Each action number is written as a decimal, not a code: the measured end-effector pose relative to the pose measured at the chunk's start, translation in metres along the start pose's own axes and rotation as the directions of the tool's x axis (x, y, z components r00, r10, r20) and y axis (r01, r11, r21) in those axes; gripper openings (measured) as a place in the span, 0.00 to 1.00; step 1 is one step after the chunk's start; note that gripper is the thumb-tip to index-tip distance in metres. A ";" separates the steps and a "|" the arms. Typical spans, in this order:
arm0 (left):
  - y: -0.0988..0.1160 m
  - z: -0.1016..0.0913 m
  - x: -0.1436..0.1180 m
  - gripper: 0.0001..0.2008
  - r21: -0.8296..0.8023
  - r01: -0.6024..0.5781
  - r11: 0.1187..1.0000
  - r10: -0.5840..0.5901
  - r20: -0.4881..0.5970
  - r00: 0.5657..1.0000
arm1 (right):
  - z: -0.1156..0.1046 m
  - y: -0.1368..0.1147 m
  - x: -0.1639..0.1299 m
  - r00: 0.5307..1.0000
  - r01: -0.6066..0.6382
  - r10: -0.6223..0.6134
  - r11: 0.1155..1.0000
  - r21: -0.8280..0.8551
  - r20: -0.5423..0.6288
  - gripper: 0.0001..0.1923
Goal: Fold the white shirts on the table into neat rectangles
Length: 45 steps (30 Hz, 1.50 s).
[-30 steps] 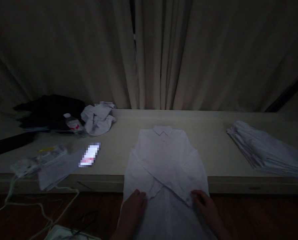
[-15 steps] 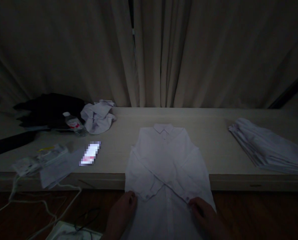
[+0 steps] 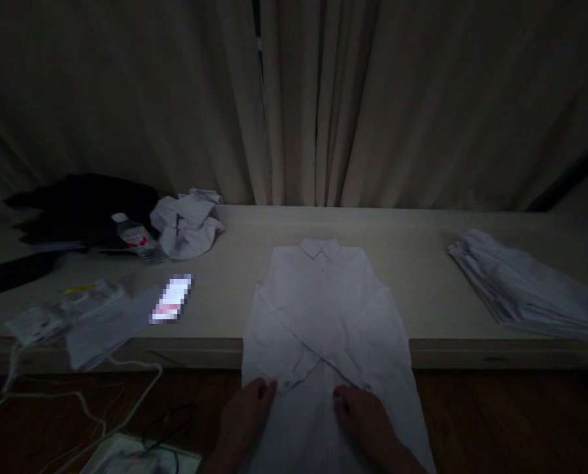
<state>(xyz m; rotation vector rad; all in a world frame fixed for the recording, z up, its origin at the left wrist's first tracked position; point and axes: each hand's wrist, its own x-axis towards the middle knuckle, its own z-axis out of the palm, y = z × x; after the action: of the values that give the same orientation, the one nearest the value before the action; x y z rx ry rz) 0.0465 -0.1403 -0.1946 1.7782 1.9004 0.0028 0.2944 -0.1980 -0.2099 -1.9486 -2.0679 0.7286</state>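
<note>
White shirt (image 3: 323,316): right hand (image 3: 365,415) further inward

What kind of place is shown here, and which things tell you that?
Probably a dim room set up for folding clothes. A white shirt lies on a long table with its sleeves crossed, a stack of folded white garments lies to the right, and closed curtains hang behind.

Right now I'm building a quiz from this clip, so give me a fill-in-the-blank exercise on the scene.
1. Both hands rest on a white ____ whose sleeves are crossed.
2. The stack of folded garments lies to the shirt's ____.
3. Beside the crumpled cloth lies a plastic ____.

Missing words: shirt; right; bottle. Left hand, right hand.
</note>
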 end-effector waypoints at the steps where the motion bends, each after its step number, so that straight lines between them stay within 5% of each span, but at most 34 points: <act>1: 0.000 0.001 0.000 0.21 0.007 -0.007 1.000 0.007 -0.006 1.000 | 0.003 -0.002 0.006 1.000 0.017 -0.017 0.998 -0.056 0.000 0.12; 6: 0.011 0.003 -0.017 0.18 -0.057 -0.038 0.998 0.039 0.021 0.999 | 0.011 -0.012 0.022 1.000 0.017 -0.019 0.953 -0.302 -0.003 0.12; 11: 0.028 0.021 -0.041 0.15 -0.207 -0.098 0.973 0.125 0.122 0.985 | 0.013 -0.011 0.026 0.998 0.055 -0.051 0.930 -0.362 0.021 0.11; 18: 0.051 0.043 -0.033 0.13 -0.456 -0.155 0.876 0.249 0.153 0.956 | 0.004 -0.010 0.034 0.997 0.077 -0.066 0.947 -0.311 0.048 0.11; 21: 0.066 0.045 -0.022 0.15 -0.517 -0.136 0.845 0.260 0.176 0.950 | -0.011 -0.006 0.027 0.998 0.051 -0.054 0.994 -0.099 -0.029 0.09; 25: 0.082 0.050 -0.007 0.14 -0.304 -0.202 0.931 0.248 0.120 0.961 | -0.032 0.015 0.008 0.982 -0.077 0.120 0.957 0.279 -0.143 0.09; 31: 0.096 0.064 0.009 0.13 -0.042 -0.184 0.982 0.188 0.147 0.971 | -0.016 0.071 -0.023 0.899 -0.303 0.377 0.902 0.306 -0.221 0.16; 36: 0.098 0.072 0.017 0.13 0.057 -0.216 0.975 0.205 0.151 0.967 | 0.013 0.087 -0.031 0.856 -0.229 0.326 0.935 0.270 -0.402 0.16; 45: 0.102 0.074 0.019 0.12 0.136 -0.238 0.962 0.219 0.146 0.965 | 0.011 0.083 -0.029 0.848 -0.111 0.190 0.977 0.184 -0.495 0.12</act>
<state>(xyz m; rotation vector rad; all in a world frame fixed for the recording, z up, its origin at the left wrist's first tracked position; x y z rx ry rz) 0.1689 -0.1347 -0.2297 2.0408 1.6328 -0.1755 0.3651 -0.2285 -0.2538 -1.9654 -1.5129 0.3225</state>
